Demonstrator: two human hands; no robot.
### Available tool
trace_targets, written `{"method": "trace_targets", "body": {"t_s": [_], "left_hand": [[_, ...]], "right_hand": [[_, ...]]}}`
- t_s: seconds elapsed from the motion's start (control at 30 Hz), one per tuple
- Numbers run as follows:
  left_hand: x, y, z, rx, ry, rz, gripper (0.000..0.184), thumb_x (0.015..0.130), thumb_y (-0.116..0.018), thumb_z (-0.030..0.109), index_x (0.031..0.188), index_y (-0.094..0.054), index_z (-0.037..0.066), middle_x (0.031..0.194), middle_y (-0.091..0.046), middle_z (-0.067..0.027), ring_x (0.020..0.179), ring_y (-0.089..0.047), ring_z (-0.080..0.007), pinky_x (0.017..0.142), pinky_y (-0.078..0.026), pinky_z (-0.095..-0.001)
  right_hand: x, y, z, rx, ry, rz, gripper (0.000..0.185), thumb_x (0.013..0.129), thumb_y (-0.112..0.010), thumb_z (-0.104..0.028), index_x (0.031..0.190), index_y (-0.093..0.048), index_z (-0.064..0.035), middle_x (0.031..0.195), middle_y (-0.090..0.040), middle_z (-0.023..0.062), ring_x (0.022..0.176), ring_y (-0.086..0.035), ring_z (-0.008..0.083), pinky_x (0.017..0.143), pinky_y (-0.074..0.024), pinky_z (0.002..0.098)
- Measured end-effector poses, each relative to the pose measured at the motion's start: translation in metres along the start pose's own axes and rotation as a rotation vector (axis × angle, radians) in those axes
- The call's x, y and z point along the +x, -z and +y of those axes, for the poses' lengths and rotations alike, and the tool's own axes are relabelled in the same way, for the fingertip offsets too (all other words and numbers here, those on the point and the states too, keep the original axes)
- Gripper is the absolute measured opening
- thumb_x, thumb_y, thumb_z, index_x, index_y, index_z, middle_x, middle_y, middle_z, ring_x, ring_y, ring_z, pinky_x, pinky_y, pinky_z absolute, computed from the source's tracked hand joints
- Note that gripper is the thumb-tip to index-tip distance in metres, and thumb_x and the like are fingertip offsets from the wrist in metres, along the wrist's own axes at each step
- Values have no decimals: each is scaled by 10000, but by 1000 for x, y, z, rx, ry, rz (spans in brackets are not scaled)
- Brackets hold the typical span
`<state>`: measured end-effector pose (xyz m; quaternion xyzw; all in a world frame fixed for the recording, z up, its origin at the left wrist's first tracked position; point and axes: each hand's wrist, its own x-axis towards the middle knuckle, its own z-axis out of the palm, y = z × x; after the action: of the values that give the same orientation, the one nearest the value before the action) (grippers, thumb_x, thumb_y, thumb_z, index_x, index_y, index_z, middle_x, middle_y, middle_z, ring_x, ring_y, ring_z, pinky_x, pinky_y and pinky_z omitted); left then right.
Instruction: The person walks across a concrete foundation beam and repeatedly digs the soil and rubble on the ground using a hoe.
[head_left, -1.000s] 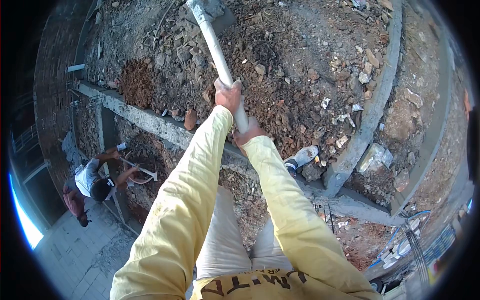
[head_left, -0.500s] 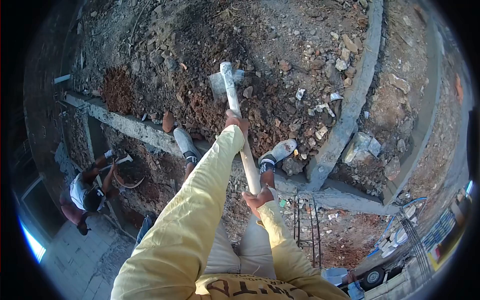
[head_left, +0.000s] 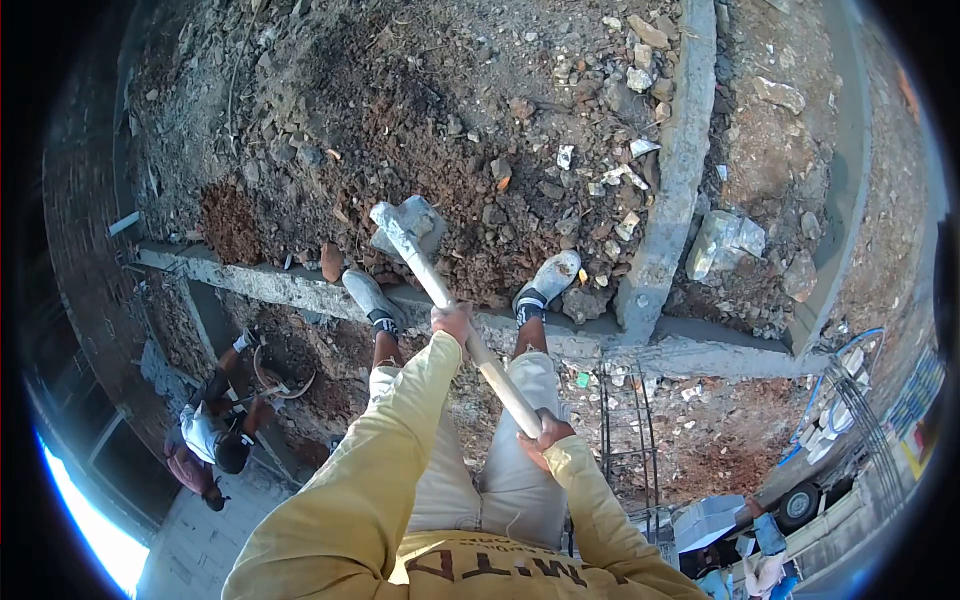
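A hoe (head_left: 497,378) with a pale wooden handle runs slantwise in front of my legs. Its broad grey blade (head_left: 424,228) is over the loose reddish-brown soil (head_left: 455,262), close to my left shoe; whether it touches the ground I cannot tell. My left hand (head_left: 452,322) is wrapped round the middle of the handle. Lower down, my right hand (head_left: 545,438) grips near the handle's butt end. Both of my shoes rest along a concrete beam (head_left: 290,288), toes toward the soil.
Another concrete beam (head_left: 668,215) runs away on the right, with rubble and a large stone block (head_left: 724,246) beside it. Upright rebar (head_left: 628,425) stands behind my right leg. At lower left a co-worker (head_left: 215,430) bends over a round basin (head_left: 285,385).
The hoe's head has come down and left, nearer to my feet, and the handle slants more. Both hands keep their grip; my right hand is lower and further right.
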<state>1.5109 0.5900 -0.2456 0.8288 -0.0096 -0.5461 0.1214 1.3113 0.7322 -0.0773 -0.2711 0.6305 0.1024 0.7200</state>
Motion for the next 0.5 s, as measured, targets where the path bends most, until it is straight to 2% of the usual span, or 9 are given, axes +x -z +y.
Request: {"method": "trace_targets", "body": {"t_s": [0.03,0.1,0.13,0.17,0.27,0.3,0.33,0.4,0.5], "left_hand": [[-12,1,32,-79,-30,13,150,783,-604,102,863,-487,52,668,-529,-89,517,-546,-217,449,-493,-360],[-16,4,87,-221,-95,46,118,789,-588,94,848,-493,57,660,-516,-77,517,-527,-203,442,-475,-358],[-13,6,108,-206,-158,23,116,793,-586,99,846,-491,58,654,-516,-73,512,-525,-197,444,-474,-359],[-7,5,124,-190,-220,-4,115,796,-584,103,843,-489,60,649,-516,-69,508,-523,-191,445,-472,-359],[14,-27,140,-170,-278,-10,172,808,-591,111,871,-450,36,646,-510,-70,485,-521,-198,431,-483,-346],[47,-37,130,-194,-176,-52,136,818,-572,114,829,-470,25,619,-504,-75,471,-515,-211,431,-482,-357],[41,-53,126,95,-136,-137,114,834,-544,126,808,-493,28,613,-504,-72,481,-519,-227,453,-476,-385],[21,-97,100,267,-14,-262,129,849,-518,137,789,-514,22,619,-517,-88,508,-536,-256,494,-470,-421],[-15,-154,40,109,192,-304,149,844,-523,139,802,-524,-4,673,-561,-144,565,-574,-271,538,-475,-431]], "right_hand": [[18,-1,-5,-3,54,23,465,744,-725,-334,1076,-539,-67,831,-643,179,720,-631,317,664,-489,411],[56,8,-27,28,137,22,419,745,-719,-314,1041,-550,-70,800,-638,165,678,-620,323,637,-484,425],[72,9,-39,-164,400,279,397,743,-714,-309,1014,-552,-68,761,-621,147,636,-593,325,614,-478,421],[83,18,-59,-196,373,268,393,735,-716,-301,996,-548,-60,736,-609,131,616,-576,333,599,-470,420],[171,14,-41,263,194,-14,442,715,-729,-318,978,-506,-41,798,-627,182,722,-622,388,632,-478,462],[120,43,-73,-78,378,349,454,713,-731,-320,976,-497,-32,812,-625,195,746,-626,394,650,-485,470],[96,66,-94,-304,333,328,467,721,-726,-322,987,-488,-21,855,-626,220,794,-632,391,688,-498,474],[57,94,-81,-236,164,257,475,723,-726,-325,995,-485,-20,871,-629,223,807,-635,385,700,-503,471],[10,123,-31,-131,3,212,485,726,-726,-340,1007,-488,-23,883,-635,221,818,-638,379,700,-514,453]]}}
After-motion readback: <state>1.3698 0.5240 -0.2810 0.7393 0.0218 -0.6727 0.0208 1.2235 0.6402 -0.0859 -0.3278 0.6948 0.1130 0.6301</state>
